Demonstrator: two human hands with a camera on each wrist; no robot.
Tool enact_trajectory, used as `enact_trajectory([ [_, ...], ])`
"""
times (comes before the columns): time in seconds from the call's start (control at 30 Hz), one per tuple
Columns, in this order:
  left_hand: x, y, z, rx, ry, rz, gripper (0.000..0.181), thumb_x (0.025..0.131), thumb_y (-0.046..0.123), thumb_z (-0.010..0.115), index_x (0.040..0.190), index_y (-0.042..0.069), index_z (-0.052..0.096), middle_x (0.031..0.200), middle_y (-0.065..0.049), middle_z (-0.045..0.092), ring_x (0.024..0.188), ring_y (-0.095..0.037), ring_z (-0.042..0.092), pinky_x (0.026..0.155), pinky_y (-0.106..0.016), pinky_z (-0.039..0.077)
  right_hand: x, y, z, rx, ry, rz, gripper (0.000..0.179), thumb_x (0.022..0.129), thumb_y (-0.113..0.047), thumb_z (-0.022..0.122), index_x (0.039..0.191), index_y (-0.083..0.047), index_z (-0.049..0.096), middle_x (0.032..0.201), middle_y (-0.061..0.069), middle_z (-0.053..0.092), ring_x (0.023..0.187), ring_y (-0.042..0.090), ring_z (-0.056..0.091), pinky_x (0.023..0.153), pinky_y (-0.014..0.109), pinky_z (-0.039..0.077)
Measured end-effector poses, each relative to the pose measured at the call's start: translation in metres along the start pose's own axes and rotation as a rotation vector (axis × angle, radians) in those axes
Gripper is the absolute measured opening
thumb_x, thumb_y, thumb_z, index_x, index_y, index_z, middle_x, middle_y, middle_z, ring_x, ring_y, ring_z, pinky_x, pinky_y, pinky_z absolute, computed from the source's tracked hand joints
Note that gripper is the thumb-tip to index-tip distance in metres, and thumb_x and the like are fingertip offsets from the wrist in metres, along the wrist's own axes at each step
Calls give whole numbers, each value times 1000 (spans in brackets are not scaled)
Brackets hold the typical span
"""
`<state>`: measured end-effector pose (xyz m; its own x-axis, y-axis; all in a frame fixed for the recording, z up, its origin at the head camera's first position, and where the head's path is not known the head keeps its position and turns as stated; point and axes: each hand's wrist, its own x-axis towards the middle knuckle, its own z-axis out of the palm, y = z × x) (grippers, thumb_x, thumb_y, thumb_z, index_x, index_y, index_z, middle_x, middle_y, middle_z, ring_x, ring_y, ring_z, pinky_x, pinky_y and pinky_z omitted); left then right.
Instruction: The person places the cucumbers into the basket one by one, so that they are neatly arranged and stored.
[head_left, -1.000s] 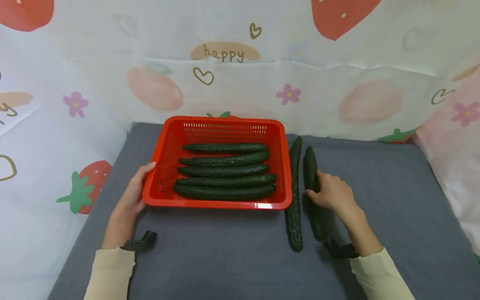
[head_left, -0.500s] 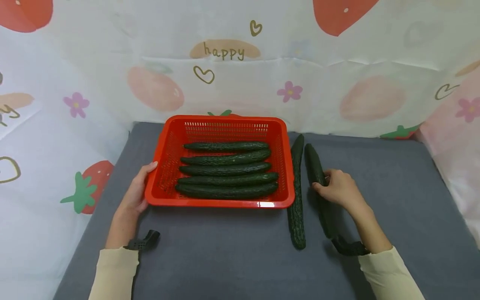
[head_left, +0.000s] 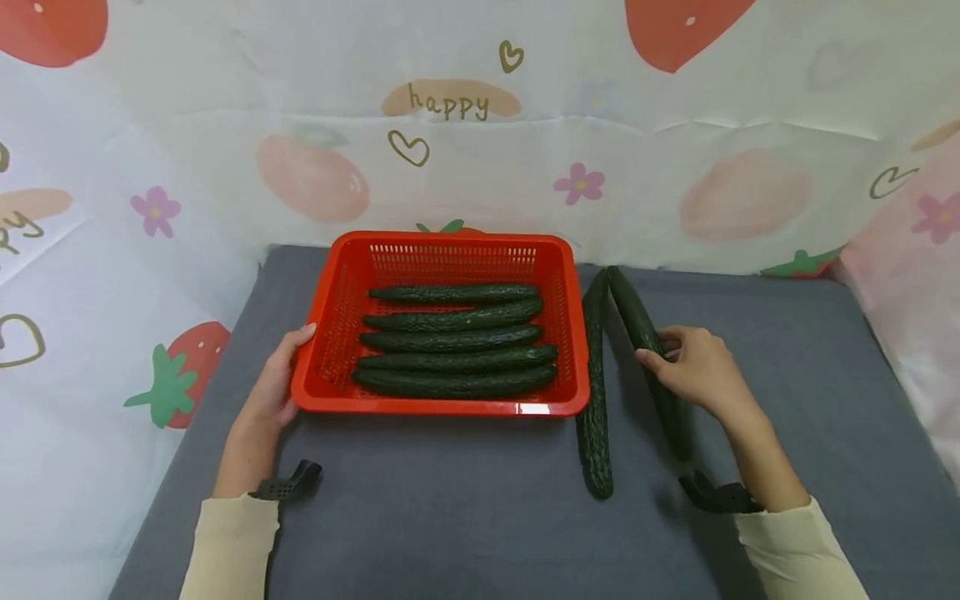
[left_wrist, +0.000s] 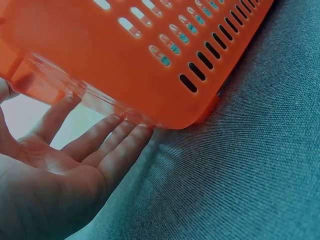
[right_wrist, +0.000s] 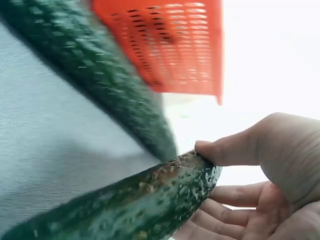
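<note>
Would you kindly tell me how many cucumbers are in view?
7: five cucumbers in the red basket, another on the gray cloth beside it, one in the right hand.

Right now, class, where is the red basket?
In the head view, the red basket is just left of centre, its left end held by the person's left hand and an unheld cucumber lying along its right side.
</note>
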<state>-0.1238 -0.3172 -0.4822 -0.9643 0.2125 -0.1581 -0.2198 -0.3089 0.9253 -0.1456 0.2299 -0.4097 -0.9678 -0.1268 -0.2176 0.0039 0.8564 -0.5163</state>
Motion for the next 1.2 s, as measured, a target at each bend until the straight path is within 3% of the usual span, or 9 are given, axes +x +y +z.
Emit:
enact_trajectory([
  [0.27,1,1,0,9,10,12,25,113,39,40,123,19,53,106,10,71,92,-4,70,81,-19,61,-6,-8,-18,66,-10,-66,68,107,-41,62,156,2,45,149,33,56,127,50,64,91,61,60],
  [0.47,1,2,2,-12,-28,18,24,114,36,39,125,18,51,108,8,70,93,-5,71,80,-20,62,-8,-21,-25,86,10,-204,57,105,-33,67,152,-4,53,142,28,64,126,47,65,89,61,60],
  [0.7,-1,3,1,-25,-8,12,26,114,37,39,125,19,53,109,9,72,94,-5,72,83,-21,62,3,-42,-32,90,35,-366,51,105,-19,67,151,-1,54,140,26,63,122,45,65,96,63,59],
  [0.87,-2,3,1,-8,-6,7,27,114,37,38,127,19,52,109,9,71,93,-5,72,82,-21,63,10,-58,-36,46,48,-411,50,105,-19,67,151,-5,55,140,23,63,120,44,68,91,62,60],
  [1.03,0,4,1,-12,-47,18,28,114,36,37,130,17,50,109,7,72,93,-6,74,82,-23,64,20,-79,-40,-61,93,-491,48,103,-18,69,149,-7,58,133,18,68,109,35,67,75,47,55],
  [1.2,1,4,1,-19,-52,13,29,114,35,37,130,16,51,108,7,74,91,-6,75,82,-23,64,32,-102,-38,-153,63,-577,47,103,-15,69,147,-5,59,134,17,68,100,30,65,78,43,52],
])
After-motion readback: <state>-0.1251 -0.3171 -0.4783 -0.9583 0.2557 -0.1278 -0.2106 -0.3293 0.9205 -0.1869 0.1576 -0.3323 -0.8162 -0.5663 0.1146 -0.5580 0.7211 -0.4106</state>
